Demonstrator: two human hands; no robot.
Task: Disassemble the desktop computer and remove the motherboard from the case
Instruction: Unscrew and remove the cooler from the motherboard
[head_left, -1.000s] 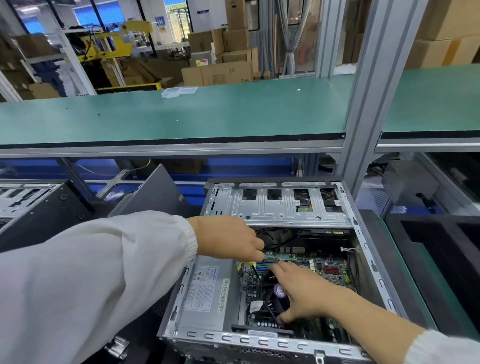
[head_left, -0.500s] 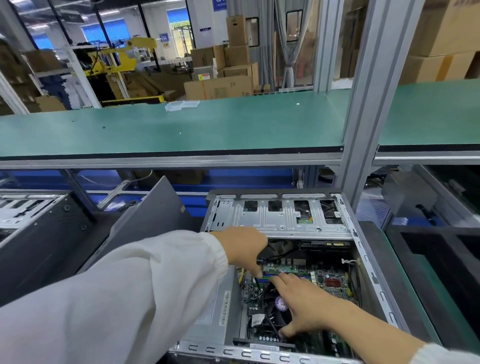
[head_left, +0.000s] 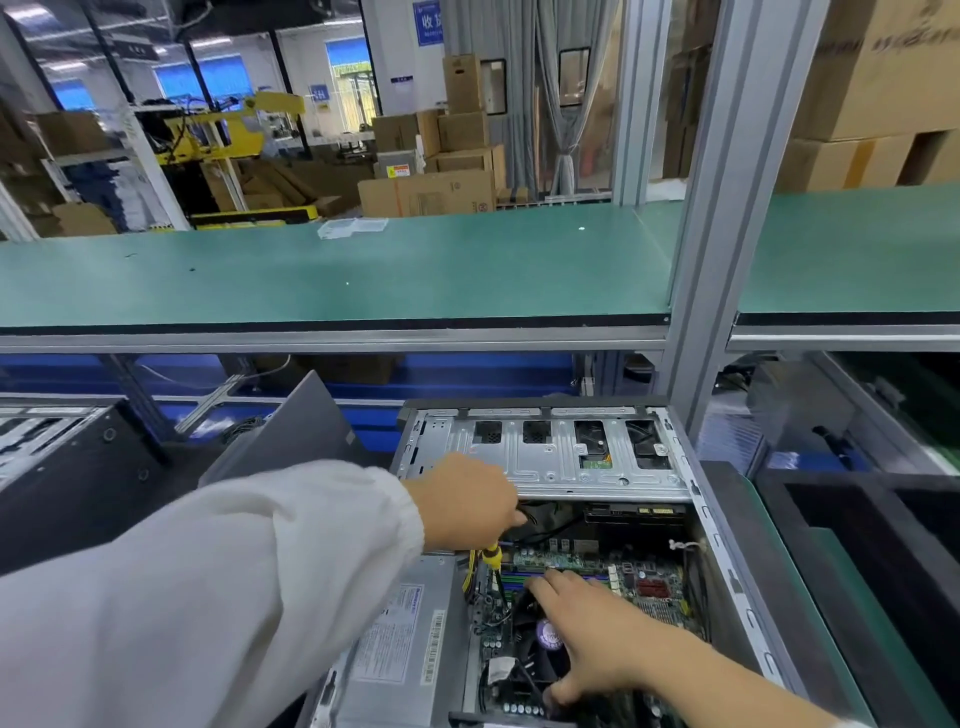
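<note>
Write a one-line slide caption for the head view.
Left hand grips a yellow-tipped cable inside the open computer case while the right hand rests on the CPU fan.

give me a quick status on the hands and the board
Left hand grips a yellow-handled tool over the board. Right hand rests open on the fan. Motherboard in case, cables attached.

Factory floor, green workbench (head_left: 332, 270) stretching far across, cardboard boxes (head_left: 431, 192) piling up behind, yellow machine (head_left: 228, 132) standing far left.
</note>
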